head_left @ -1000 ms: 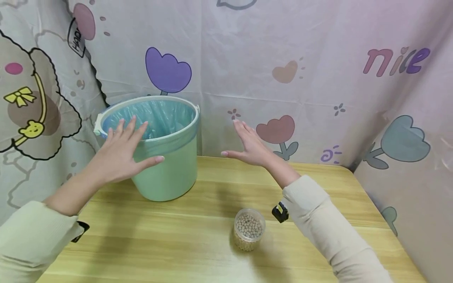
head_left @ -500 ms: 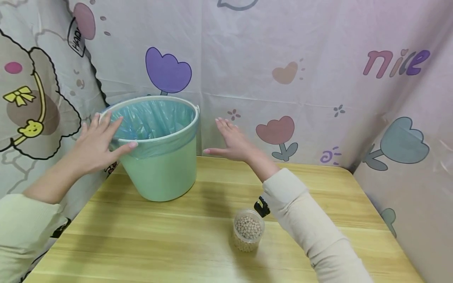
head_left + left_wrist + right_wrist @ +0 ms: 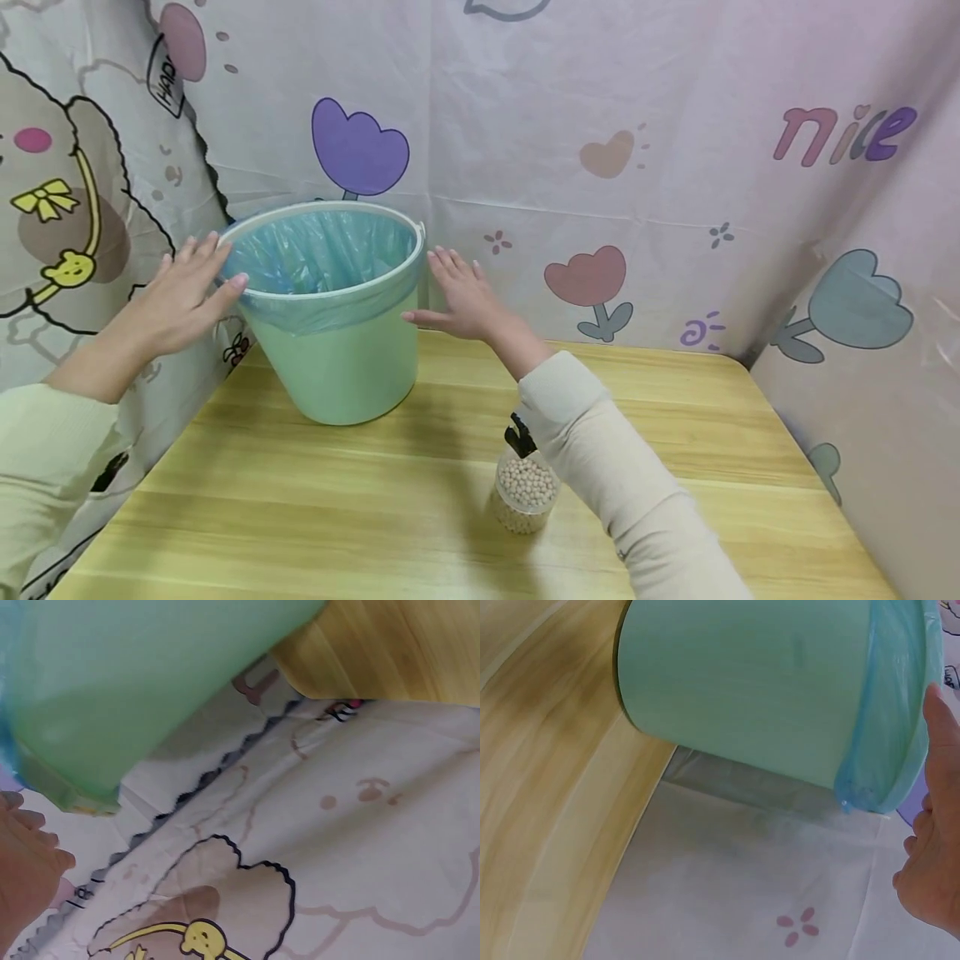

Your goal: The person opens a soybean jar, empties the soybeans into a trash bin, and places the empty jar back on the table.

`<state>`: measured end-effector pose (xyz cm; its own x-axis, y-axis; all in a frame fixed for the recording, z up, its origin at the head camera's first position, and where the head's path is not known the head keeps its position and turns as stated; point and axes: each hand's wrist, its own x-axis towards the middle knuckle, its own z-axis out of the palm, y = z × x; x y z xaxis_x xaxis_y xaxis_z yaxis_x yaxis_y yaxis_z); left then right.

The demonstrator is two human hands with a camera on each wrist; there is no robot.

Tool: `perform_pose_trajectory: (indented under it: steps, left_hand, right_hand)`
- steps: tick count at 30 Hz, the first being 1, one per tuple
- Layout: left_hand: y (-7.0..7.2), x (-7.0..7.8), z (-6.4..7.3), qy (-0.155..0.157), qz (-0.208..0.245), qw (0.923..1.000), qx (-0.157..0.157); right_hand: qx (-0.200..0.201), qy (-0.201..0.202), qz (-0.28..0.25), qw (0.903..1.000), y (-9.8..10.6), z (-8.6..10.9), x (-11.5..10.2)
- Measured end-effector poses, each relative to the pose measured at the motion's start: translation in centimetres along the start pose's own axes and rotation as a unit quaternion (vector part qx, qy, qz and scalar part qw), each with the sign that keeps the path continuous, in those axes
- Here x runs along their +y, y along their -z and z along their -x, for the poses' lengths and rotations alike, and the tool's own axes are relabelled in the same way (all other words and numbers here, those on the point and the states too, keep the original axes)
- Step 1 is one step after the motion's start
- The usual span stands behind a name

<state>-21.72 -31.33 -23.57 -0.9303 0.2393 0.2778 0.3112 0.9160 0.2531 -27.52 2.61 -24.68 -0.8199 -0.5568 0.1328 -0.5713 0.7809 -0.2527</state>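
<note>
A light green trash bin [image 3: 348,367] stands at the left back of the table, lined with a translucent blue plastic bag [image 3: 318,250] folded over its rim. At its left side is my left hand [image 3: 176,296], fingers spread and straight; a gap separates the hand from the rim in the left wrist view. My right hand [image 3: 468,300] is at the bin's right side, fingers extended and palm toward it. In the right wrist view the thumb overlaps the rim; whether it touches, I cannot tell. Neither hand holds anything.
A clear jar [image 3: 525,504] of small beige balls stands on the wooden table [image 3: 337,517], partly behind the right wrist's black camera [image 3: 519,436]. Printed curtains [image 3: 502,158] hang behind and beside the table, close to the bin.
Both hands have moved left. The left hand has gone from in front of the bin to its left side; the right hand has come closer to the bin's right side. Bin and jar stay put.
</note>
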Motion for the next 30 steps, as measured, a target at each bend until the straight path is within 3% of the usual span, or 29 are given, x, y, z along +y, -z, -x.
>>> perform_pose_trajectory:
  steps: [18, 25, 30]
  left_hand:
    - [-0.6, -1.8, -0.4, 0.031, 0.024, 0.999, -0.021]
    - [-0.9, -1.9, -0.3, 0.059, 0.026, 0.9974, -0.033]
    - [-1.4, -1.8, -0.2, 0.073, 0.029, 0.9967, -0.022]
  right_hand:
    - [0.015, 0.011, -0.005, 0.9998, -1.0, -1.6, -2.3]
    - [0.004, 0.011, -0.003, 0.9999, -0.9, -1.8, -2.4]
    - [0.013, 0.017, -0.001, 0.9998, -1.0, -1.8, -2.1]
